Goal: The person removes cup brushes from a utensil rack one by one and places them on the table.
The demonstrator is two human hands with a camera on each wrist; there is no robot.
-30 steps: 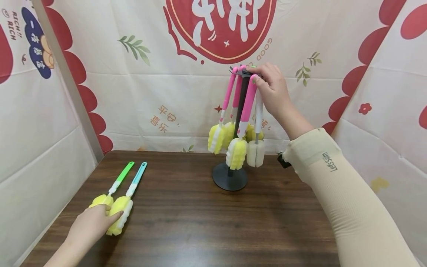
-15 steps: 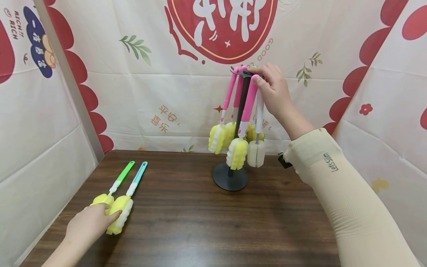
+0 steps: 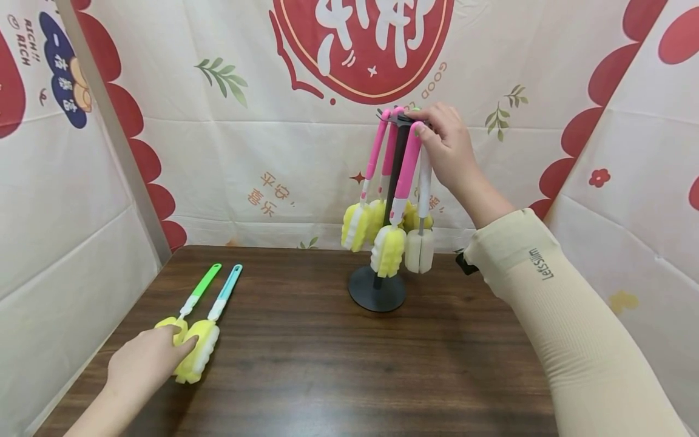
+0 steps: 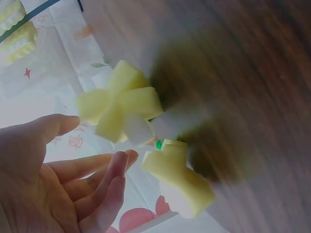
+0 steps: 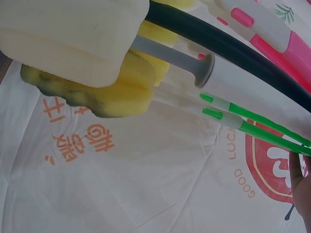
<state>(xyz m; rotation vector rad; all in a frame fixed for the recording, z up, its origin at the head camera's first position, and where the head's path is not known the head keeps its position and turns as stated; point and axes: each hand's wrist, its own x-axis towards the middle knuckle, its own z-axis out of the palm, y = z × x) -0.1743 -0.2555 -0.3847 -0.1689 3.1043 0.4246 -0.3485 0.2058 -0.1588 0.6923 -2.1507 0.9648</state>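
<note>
Two bottle brushes with yellow-and-white sponge heads lie side by side at the table's left: one has a green handle (image 3: pixel 201 287), the other a blue handle (image 3: pixel 225 292). Over their sponge heads is my left hand (image 3: pixel 141 358). In the left wrist view, its thumb and loosely bent fingers stand apart, with a gap to the sponges (image 4: pixel 124 104). My right hand (image 3: pixel 449 145) holds the top of a black stand (image 3: pixel 398 161) hung with several bottle brushes. Its thumb lies on the hooked end of a pink handle (image 3: pixel 408 161); most fingertips are hidden.
The stand's round black base (image 3: pixel 377 297) sits near the back of the brown wooden table (image 3: pixel 306 364). A white printed cloth (image 3: pixel 306 145) rises behind it and at both sides. A white-handled brush (image 3: pixel 419 252) and green handles (image 5: pixel 272 138) hang near my right hand.
My left hand has shifted slightly away from me over the sponge heads. The two brushes on the table look nudged a little to the right. My right hand and the stand have stayed put.
</note>
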